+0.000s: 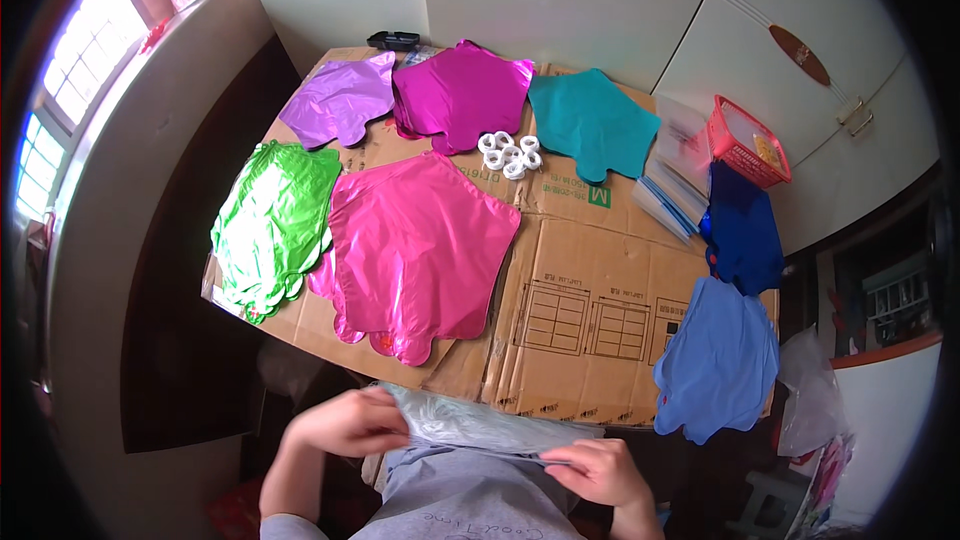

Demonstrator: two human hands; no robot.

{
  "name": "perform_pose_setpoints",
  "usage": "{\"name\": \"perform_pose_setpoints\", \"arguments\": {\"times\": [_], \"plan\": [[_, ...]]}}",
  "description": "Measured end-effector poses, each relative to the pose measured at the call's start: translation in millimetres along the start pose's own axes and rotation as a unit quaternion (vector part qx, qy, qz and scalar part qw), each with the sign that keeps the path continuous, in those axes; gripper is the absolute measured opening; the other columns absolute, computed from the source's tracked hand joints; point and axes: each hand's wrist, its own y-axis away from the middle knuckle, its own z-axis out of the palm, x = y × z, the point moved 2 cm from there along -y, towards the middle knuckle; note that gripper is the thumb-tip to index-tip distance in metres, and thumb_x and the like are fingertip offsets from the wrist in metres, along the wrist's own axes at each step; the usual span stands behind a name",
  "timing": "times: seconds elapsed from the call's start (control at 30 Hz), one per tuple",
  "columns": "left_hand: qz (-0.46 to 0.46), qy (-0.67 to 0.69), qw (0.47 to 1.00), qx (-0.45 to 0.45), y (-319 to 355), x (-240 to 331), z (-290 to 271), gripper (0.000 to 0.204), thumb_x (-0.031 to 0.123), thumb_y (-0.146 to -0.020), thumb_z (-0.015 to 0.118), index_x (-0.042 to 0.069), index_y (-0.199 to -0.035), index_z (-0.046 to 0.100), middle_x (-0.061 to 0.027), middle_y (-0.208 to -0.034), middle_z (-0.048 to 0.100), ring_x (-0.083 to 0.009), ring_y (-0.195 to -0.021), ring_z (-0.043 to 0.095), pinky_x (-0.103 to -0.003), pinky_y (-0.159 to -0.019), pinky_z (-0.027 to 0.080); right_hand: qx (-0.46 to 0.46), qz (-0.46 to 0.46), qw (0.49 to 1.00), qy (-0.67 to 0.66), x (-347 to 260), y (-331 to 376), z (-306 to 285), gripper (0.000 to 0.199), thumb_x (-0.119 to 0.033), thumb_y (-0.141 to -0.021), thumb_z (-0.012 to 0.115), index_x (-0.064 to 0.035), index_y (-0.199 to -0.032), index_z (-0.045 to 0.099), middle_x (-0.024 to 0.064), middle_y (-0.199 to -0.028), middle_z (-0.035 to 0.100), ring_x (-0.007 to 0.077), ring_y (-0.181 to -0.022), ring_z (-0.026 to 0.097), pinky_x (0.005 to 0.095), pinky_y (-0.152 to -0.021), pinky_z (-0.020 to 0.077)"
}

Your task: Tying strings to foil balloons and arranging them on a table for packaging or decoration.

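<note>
Head view shows a clear plastic bag (485,418) lying across the person's lap, between the two hands and just below the near edge of the cardboard (610,255). At its left end, the left hand (350,422) has its fingers curled inward; whether they grip the plastic, one cannot tell. The right hand (598,470), at the other end, pinches a thin pale strip (480,453) between thumb and fingertips. This strip runs along the bag's near side, toward the left fingertips; whether it is the bag's own edge is unclear. Beyond the hands, pink foil balloons (430,250) lie flat in a stack, nearer the left hand, while light-blue balloons (715,360) lie to the upper right of the right hand.
</note>
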Motion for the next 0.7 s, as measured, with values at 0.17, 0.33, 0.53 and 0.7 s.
{"name": "perform_pose_setpoints", "arguments": {"times": [0.17,0.33,0.53,0.7], "plan": [[-0.043,0.000,0.994,0.096,48.1,32.2,-81.6,0.021,0.019,-0.079,0.067,0.002,-0.068,0.060,-0.0074,-0.062,0.060,-0.0234,-0.059,0.056,-0.033,-0.060,0.043,-0.050,0.050,0.995,-0.067,7.0,20.7,-35.6,0.002,-0.008,-0.077,0.065,-0.0058,-0.076,0.066,0.0070,-0.063,0.059,0.0217,-0.054,0.058,0.0287,-0.049,0.0437],[-0.088,-0.093,0.963,0.239,113.1,49.5,-142.7,0.024,0.020,-0.066,0.074,0.003,-0.061,0.057,-0.0071,-0.059,0.057,-0.0206,-0.060,0.053,-0.032,-0.057,0.041,-0.076,0.054,0.982,-0.161,28.0,48.5,-57.5,0.007,-0.008,-0.080,0.062,-0.0030,-0.075,0.064,0.0088,-0.061,0.058,0.0206,-0.050,0.054,0.0280,-0.049,0.0418],[0.008,-0.089,0.940,0.328,149.9,77.6,-189.3,0.031,0.023,-0.069,0.072,0.003,-0.056,0.052,-0.0043,-0.051,0.047,-0.0149,-0.049,0.041,-0.030,-0.053,0.036,-0.059,0.023,0.978,-0.197,42.2,59.6,-71.7,0.014,-0.013,-0.083,0.062,-0.0012,-0.075,0.065,0.0066,-0.067,0.062,0.0222,-0.065,0.058,0.0314,-0.063,0.0466],[0.152,-0.052,0.935,0.315,152.7,132.2,-212.6,0.027,0.022,-0.070,0.071,0.003,-0.065,0.054,-0.0005,-0.049,0.038,-0.0126,-0.047,0.035,-0.027,-0.046,0.033,-0.200,0.019,0.975,-0.095,39.4,36.3,-73.7,0.016,-0.018,-0.081,0.066,-0.0020,-0.085,0.067,0.0088,-0.084,0.066,0.0250,-0.082,0.060,0.0342,-0.080,0.0464]]}}
